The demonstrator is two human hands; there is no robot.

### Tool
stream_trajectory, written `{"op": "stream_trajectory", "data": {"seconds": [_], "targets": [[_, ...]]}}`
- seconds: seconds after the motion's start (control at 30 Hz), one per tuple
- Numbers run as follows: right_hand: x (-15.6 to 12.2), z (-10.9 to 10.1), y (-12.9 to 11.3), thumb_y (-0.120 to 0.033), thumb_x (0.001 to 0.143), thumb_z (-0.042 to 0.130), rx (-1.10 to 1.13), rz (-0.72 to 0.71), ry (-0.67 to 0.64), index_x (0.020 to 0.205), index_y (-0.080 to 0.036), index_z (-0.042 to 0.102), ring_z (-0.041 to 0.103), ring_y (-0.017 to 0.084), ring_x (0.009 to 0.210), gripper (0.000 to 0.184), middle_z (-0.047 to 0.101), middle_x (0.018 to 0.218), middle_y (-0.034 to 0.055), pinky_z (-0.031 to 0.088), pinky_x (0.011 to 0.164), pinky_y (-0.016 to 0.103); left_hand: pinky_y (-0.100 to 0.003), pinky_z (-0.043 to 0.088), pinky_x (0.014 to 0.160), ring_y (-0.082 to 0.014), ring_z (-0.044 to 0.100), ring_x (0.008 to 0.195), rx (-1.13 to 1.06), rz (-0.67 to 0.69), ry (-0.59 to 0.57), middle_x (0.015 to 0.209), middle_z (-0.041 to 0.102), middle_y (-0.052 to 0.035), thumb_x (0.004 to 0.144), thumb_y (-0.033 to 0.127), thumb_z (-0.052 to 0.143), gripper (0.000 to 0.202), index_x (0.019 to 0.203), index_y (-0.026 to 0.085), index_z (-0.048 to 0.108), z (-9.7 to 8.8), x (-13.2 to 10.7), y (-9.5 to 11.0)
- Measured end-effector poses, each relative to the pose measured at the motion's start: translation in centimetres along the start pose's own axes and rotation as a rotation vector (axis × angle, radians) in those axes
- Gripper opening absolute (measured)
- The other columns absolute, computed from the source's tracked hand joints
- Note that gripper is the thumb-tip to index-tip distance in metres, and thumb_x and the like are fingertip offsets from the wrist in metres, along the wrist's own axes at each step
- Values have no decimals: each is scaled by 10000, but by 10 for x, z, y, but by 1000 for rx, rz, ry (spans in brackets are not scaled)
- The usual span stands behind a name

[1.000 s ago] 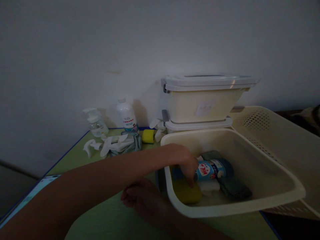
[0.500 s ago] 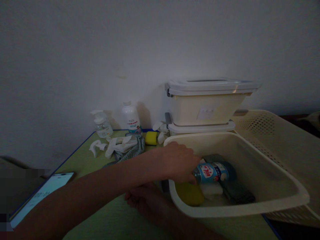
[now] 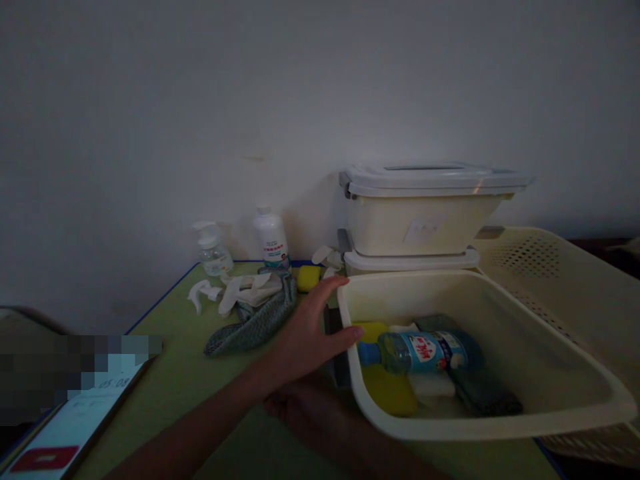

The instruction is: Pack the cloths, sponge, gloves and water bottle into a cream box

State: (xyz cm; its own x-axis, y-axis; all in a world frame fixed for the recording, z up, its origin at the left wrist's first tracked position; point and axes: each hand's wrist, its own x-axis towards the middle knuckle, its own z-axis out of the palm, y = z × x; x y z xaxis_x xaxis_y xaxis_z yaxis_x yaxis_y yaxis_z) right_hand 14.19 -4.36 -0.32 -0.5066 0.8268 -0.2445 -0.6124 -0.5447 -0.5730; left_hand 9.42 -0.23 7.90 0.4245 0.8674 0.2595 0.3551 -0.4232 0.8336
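My left hand is at the left rim of a cream plastic bin, thumb and index finger spread apart at the rim, holding nothing. Below its wrist, my right hand lies over the table with its fingers curled in; it is dim and partly covered, and no object shows in it. Inside the bin a blue detergent bottle rests on its side, its cap toward my left thumb. Under and around it are yellow sponges, a white item and a dark grey-green cloth.
Lidded boxes are stacked behind the bin, and a perforated basket stands at right. On the green table are a pump bottle, white bottle, spray heads, grey cloth, yellow sponge and phone.
My left hand has let go of the detergent bottle and drawn back left to the bin's rim, fingers spreading. The bottle now lies in the bin. My right hand has hardly moved.
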Motion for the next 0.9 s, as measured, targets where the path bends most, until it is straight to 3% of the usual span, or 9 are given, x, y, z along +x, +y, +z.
{"op": "stream_trajectory", "data": {"seconds": [0.13,0.33,0.6,0.73,0.9], "targets": [[-3,3,-1,-119,500,721,7,-7,9,656,-174,596,528,86,620,208,597,659,-33,379,628,236,-397,349,1028,-228,442,1232,-257,-33,-69,1316,485,-99,748,341,608,580,1243,199,343,7,5,-10],[-2,1,0,-98,506,690,-6,12,39,666,-169,616,540,88,642,190,608,723,-22,388,648,240,-386,411,970,-201,492,1178,-288,-78,-121,1288,488,-89,783,247,581,566,1248,236,259,10,9,-16],[-3,3,-1,-94,515,675,-27,0,30,703,-155,622,536,99,654,205,603,719,-9,389,653,250,-340,412,971,-188,477,1191,-437,-105,-103,1262,503,-88,748,223,615,566,1220,207,302,10,7,-12],[-3,0,3,-125,536,684,-137,-32,6,812,-178,624,549,126,698,288,609,779,0,391,661,271,-341,418,966,-187,487,1180,-483,-114,-109,1258,505,-85,740,222,628,575,1220,215,311,10,7,-12],[-7,-2,14,-243,592,677,-368,-115,-62,773,-199,594,499,126,644,203,558,701,-17,374,635,282,-352,401,970,-196,479,1173,-516,-118,-127,1248,502,-89,721,234,649,595,1211,212,313,9,9,-13]]}}
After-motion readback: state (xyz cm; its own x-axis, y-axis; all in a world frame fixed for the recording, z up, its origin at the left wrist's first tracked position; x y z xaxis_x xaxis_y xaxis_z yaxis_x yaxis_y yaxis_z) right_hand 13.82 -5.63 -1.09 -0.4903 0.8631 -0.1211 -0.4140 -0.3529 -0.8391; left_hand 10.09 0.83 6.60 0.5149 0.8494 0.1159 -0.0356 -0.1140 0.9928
